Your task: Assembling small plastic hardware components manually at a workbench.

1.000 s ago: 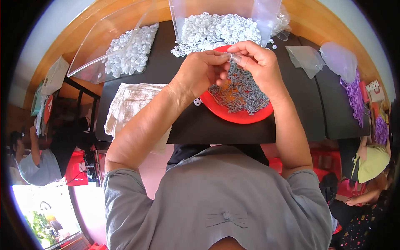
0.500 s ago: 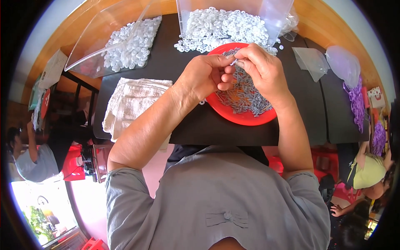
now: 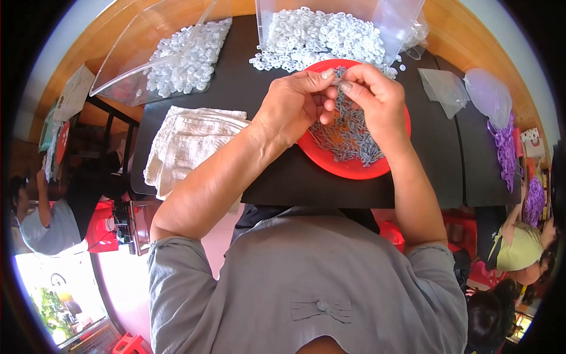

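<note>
My left hand point(image 3: 299, 100) and my right hand point(image 3: 376, 99) meet fingertip to fingertip above a red round basin point(image 3: 348, 171). Thumb and forefinger are pinched together on each hand. A tiny pale piece barely shows where the fingertips meet; a small white plastic piece was visible there a moment before. What the right fingers grip is hidden. My left hand's other fingers curl loosely below the pinch. Many small, thin grey pieces point(image 3: 356, 138) lie spread over the basin's bottom, partly covered by my hands.
Small white ring-like plastic parts point(image 3: 324, 35) spill from a clear bin behind the basin. Another clear bin point(image 3: 118, 82) holds more white parts at far left. A folded cream cloth point(image 3: 191, 138) lies left; plastic bags point(image 3: 486, 94) lie right. People sit on both sides.
My fingertips have closed further over the small white piece, which is now mostly hidden. My hands have shifted slightly to the right, staying over the basin.
</note>
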The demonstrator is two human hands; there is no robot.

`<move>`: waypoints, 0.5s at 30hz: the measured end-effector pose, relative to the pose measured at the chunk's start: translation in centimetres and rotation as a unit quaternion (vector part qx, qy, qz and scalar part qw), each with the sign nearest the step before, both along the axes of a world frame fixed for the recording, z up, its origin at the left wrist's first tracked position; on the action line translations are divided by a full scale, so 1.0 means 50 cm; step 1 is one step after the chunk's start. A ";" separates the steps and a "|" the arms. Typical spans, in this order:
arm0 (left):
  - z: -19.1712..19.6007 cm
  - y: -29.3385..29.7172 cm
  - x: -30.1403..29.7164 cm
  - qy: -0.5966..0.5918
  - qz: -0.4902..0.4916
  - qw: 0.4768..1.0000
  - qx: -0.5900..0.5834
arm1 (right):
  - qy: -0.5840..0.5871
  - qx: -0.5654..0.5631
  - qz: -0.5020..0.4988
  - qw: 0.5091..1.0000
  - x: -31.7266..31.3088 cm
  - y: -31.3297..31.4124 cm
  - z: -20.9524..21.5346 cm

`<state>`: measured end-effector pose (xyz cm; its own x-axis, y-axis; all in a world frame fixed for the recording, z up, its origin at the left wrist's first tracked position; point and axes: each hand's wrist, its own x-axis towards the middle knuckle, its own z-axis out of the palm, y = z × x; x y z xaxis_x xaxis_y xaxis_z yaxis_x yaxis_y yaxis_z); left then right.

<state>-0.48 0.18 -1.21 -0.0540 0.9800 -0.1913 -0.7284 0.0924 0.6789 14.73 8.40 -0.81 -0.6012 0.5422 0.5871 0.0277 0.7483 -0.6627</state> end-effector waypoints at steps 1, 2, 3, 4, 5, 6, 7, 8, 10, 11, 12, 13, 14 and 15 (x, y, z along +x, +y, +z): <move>0.001 -0.001 0.005 0.036 0.024 0.999 0.031 | 0.020 -0.131 0.003 0.991 0.001 -0.004 0.010; 0.001 -0.002 0.010 0.072 0.048 0.994 0.062 | 0.040 -0.260 0.007 0.965 0.002 -0.005 0.015; 0.001 -0.001 0.013 0.071 0.047 0.994 0.062 | 0.051 -0.276 0.029 0.959 0.004 -0.002 0.015; 0.002 -0.001 0.016 0.104 0.073 0.989 0.074 | 0.051 -0.277 0.029 0.959 0.004 -0.004 0.014; 0.002 -0.002 0.019 0.136 0.097 0.982 0.085 | 0.065 -0.302 0.043 0.950 0.003 -0.006 0.013; 0.004 -0.004 0.024 0.137 0.097 0.982 0.085 | 0.079 -0.328 0.057 0.940 0.002 -0.009 0.013; 0.006 -0.007 0.029 0.180 0.130 0.971 0.088 | 0.079 -0.328 0.057 0.940 -0.001 -0.012 0.012; 0.007 -0.009 0.033 0.223 0.162 0.957 0.090 | 0.091 -0.354 0.072 0.928 -0.003 -0.014 0.013; 0.002 -0.007 0.040 0.238 0.178 0.949 0.103 | 0.102 -0.380 0.088 0.915 -0.005 -0.018 0.012; 0.002 -0.008 0.041 0.253 0.192 0.941 0.116 | 0.097 -0.391 0.087 0.911 -0.005 -0.019 0.011; 0.003 -0.009 0.040 0.254 0.193 0.941 0.116 | 0.091 -0.401 0.086 0.908 -0.006 -0.020 0.010; 0.004 -0.009 0.038 0.255 0.188 0.943 0.105 | 0.091 -0.401 0.086 0.908 -0.006 -0.022 0.012; 0.005 -0.008 0.035 0.256 0.183 0.945 0.094 | 0.082 -0.393 0.082 0.912 -0.006 -0.024 0.013; 0.003 -0.008 0.030 0.256 0.183 0.944 0.094 | 0.072 -0.386 0.077 0.916 -0.006 -0.025 0.015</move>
